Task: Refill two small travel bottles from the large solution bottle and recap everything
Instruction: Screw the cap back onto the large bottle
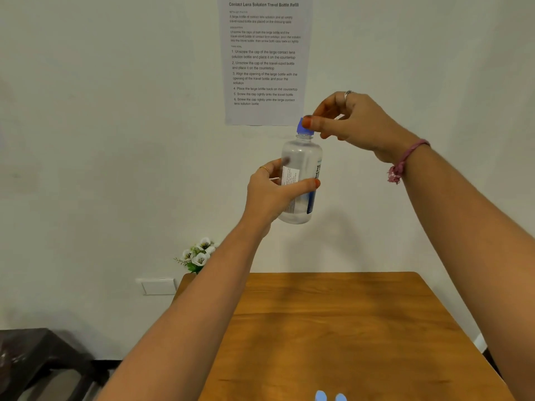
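Observation:
I hold the large clear solution bottle (301,169) upright in the air, high above the wooden table (347,328). My left hand (269,192) wraps around its labelled body. My right hand (344,120) pinches the blue cap (302,128) on the bottle's neck with thumb and fingers. At the bottom edge of the view, two light blue tips (330,396) of the small travel bottles poke up; their bodies are out of frame.
A printed instruction sheet (265,59) hangs on the white wall behind the bottle. White artificial flowers (199,254) stand at the table's back left corner. A wall socket (157,286) and a dark stool (43,357) are at the left.

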The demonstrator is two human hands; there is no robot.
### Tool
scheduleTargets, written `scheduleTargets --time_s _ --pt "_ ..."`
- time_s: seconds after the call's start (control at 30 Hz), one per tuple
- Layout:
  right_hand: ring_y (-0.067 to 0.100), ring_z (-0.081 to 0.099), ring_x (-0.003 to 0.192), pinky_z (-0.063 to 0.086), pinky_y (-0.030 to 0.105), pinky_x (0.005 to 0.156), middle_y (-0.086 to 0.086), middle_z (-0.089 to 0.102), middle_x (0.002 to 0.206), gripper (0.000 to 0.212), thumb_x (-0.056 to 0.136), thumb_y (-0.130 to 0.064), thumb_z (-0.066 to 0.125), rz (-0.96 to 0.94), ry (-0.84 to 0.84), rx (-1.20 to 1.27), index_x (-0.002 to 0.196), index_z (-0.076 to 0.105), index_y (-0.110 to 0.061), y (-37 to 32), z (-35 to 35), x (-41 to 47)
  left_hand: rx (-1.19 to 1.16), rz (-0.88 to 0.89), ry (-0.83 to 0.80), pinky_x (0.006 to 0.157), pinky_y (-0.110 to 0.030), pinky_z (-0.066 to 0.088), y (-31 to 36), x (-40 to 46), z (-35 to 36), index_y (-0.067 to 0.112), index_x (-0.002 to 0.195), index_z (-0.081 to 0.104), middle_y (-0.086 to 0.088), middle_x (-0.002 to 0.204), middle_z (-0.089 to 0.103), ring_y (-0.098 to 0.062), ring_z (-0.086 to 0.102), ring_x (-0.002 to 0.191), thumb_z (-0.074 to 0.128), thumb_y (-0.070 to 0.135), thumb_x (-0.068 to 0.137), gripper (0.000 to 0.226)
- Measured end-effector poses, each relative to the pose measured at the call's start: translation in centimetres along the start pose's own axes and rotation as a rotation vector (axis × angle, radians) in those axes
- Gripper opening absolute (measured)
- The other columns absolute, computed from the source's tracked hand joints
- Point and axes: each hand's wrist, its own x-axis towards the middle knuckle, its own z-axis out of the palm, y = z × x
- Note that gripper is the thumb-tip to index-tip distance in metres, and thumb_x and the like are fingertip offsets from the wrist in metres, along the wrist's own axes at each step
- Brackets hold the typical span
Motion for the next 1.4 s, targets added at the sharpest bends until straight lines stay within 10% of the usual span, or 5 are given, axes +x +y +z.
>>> scheduleTargets --time_s 0.67,0.9,1.13,1.4 --pt "0.01 0.065 0.099 0.05 0.03 0.085 -0.009 0.069 0.107 0.035 0.085 -0.041 0.064 0.048 -0.281 -0.155 0.118 0.063 -0.029 1.0 -1.2 1.4 0.041 -0.033 -0.035 0.079 -0.027 0.055 -2.6 1.5 0.9 0.022 0.128 0.052 0.003 0.116 0.062 -0.017 0.06 0.105 0.086 0.033 0.064 0.073" --pt "0.007 0.062 0.071 0.042 0.013 0.06 -0.005 0.068 0.075 0.034 0.073 -0.044 0.075 0.046 -0.203 -0.192 0.093 0.068 -0.017 2.2 -0.1 1.5 0.056 -0.051 -0.042 0.078 -0.025 0.051 -3.4 1.8 1.9 0.023 0.13 0.05 0.005 0.118 0.059 -0.015 0.057 0.102 0.086 0.031 0.065 0.074" --pt "0.01 0.068 0.089 0.053 0.024 0.074 -0.009 0.067 0.107 0.045 0.078 -0.042 0.07 0.08 -0.321 -0.168 0.12 0.061 -0.029 2.9 -1.4 1.0 0.057 -0.047 -0.063 0.068 -0.016 0.046 -3.7 2.0 2.6 0.023 0.13 0.048 0.006 0.117 0.057 -0.014 0.056 0.104 0.085 0.032 0.067 0.074" --pt "-0.004 0.061 0.058 0.041 0.013 0.062 -0.005 0.065 0.081 0.034 0.071 -0.038 0.078 0.065 -0.192 -0.198 0.098 0.067 -0.021 5.0 -0.4 0.6 0.063 -0.066 -0.063 0.07 -0.017 0.045 -4.7 1.9 3.7 0.022 0.132 0.048 0.008 0.114 0.054 -0.013 0.053 0.103 0.086 0.029 0.066 0.076"
